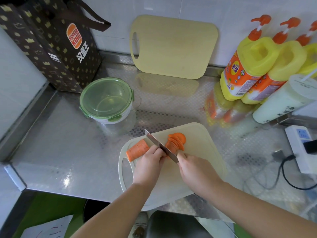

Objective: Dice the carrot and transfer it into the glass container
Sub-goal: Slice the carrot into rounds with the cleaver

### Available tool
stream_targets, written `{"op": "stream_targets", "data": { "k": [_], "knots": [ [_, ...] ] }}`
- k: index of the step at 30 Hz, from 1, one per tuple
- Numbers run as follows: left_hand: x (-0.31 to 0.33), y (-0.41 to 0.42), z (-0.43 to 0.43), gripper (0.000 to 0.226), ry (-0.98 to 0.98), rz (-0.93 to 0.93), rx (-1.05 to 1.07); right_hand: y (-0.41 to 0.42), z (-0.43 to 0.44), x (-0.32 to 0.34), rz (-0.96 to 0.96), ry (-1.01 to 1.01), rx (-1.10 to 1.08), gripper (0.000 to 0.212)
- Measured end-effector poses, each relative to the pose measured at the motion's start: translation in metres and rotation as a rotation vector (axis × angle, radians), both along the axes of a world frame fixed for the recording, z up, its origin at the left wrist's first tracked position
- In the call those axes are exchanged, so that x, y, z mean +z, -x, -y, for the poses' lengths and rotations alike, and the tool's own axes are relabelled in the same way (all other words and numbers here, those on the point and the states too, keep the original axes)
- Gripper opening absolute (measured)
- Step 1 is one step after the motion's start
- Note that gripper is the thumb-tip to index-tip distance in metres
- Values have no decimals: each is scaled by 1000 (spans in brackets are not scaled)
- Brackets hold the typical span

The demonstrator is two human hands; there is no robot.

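Observation:
A thick orange carrot piece [137, 149] lies on the white cutting board [202, 152] near its left end. My left hand [150, 162] holds the carrot down with curled fingers at its cut end. My right hand [193, 167] grips the handle of a knife [159, 146], whose blade stands on the board right beside my left fingers. A fanned stack of carrot slices [176, 141] leans on the far side of the blade. The glass container [107, 102], round with a green clip lid on it, stands at the back left of the board.
A brown paper bag [51, 43] stands at the back left. A yellow cutting board [173, 47] leans on the tiled wall. Yellow pump bottles [253, 66] and a white cup [284, 98] crowd the right. A power strip [300, 146] with cables lies at the right edge.

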State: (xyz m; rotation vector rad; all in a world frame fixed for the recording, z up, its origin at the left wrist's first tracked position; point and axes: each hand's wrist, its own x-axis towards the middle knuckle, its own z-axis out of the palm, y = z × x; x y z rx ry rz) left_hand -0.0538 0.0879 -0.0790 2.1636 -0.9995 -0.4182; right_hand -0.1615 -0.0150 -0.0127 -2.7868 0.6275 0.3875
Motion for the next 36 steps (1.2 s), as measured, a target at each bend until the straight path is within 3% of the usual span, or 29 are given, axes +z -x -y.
{"op": "stream_targets", "data": {
  "k": [12,20,25,28,30,36],
  "knots": [
    [-2,-2,1,11,-30,-23,6,-5,-2,-5,-71,57,34,40],
    [-1,-2,2,11,-41,-2,9,-9,1,-12,-131,21,-8,34],
    [6,-2,5,10,-24,-26,-4,-5,13,-4,-52,-78,-27,9],
    [8,-1,5,9,-17,-2,2,-2,18,12,68,-126,-50,20],
    [7,-3,5,7,-50,16,0,-1,23,23,131,-141,-52,14],
    [5,-5,8,7,-112,50,-26,10,45,31,144,-79,-125,20]
  ]
}}
